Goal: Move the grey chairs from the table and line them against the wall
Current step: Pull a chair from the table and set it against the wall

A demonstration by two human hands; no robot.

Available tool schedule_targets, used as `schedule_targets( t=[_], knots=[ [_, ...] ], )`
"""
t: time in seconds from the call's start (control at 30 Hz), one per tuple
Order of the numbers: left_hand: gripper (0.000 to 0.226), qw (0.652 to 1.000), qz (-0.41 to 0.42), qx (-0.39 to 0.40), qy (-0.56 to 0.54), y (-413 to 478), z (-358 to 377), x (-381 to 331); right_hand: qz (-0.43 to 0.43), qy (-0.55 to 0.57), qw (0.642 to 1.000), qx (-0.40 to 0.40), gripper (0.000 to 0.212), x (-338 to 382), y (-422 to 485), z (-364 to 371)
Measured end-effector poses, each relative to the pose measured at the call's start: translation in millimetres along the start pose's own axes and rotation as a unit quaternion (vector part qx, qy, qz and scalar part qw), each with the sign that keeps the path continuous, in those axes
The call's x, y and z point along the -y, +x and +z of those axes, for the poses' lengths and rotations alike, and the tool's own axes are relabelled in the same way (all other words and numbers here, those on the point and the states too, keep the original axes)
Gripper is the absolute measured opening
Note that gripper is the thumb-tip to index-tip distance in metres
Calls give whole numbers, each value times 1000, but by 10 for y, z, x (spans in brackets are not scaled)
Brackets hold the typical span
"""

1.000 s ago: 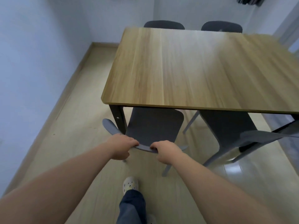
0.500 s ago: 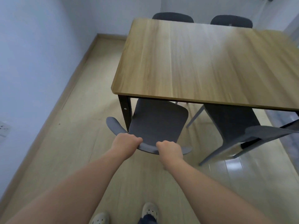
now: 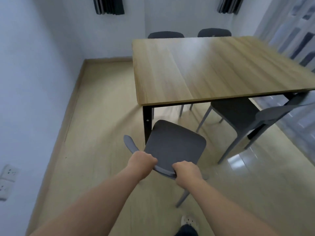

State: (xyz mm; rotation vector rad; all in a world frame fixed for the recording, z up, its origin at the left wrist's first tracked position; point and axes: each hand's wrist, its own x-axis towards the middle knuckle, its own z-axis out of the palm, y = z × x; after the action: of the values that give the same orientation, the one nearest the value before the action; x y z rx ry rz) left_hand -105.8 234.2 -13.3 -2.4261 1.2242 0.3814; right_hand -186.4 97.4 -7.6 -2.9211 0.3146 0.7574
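A grey chair point(image 3: 173, 145) stands clear of the wooden table point(image 3: 204, 68), just in front of its near-left black leg point(image 3: 147, 123). My left hand point(image 3: 142, 161) and my right hand point(image 3: 185, 171) both grip the curved top of its backrest. A second grey chair point(image 3: 238, 114) sits at the table's near side to the right, its seat partly under the top. Two more grey chair backs point(image 3: 166, 34) point(image 3: 214, 32) show behind the far edge.
A white wall point(image 3: 30, 82) with a wooden skirting runs along the left, with sockets point(image 3: 6, 179) low on it. Open wood floor point(image 3: 102, 116) lies between wall and table. Glass panels point(image 3: 296, 36) are at the right. My shoe point(image 3: 189, 222) is below.
The chair has come backwards out from under the table, with both hands still on its backrest. I have stepped back, so the table looks farther away.
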Motion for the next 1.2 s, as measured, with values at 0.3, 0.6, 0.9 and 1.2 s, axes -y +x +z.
schedule_targets(
  t=[0.3, 0.6, 0.9, 1.2],
  knots=[
    [17, 999, 52, 2, -1, -1009, 445, -104, 34, 18, 999, 28, 15, 664, -825, 509],
    [22, 999, 8, -34, -12, -2030, 820, -440, 26, 31, 999, -4, 24, 1117, -1652, 974],
    [27, 1000, -28, -9, 0, -2961, 1210, -468, 8, 56, 998, -11, 25, 1873, -2331, 1387],
    [28, 1000, -16, 0, -15, -3498, 1605, 491, 7, 84, 994, -63, 45, 3080, -2260, 1433]
  ],
)
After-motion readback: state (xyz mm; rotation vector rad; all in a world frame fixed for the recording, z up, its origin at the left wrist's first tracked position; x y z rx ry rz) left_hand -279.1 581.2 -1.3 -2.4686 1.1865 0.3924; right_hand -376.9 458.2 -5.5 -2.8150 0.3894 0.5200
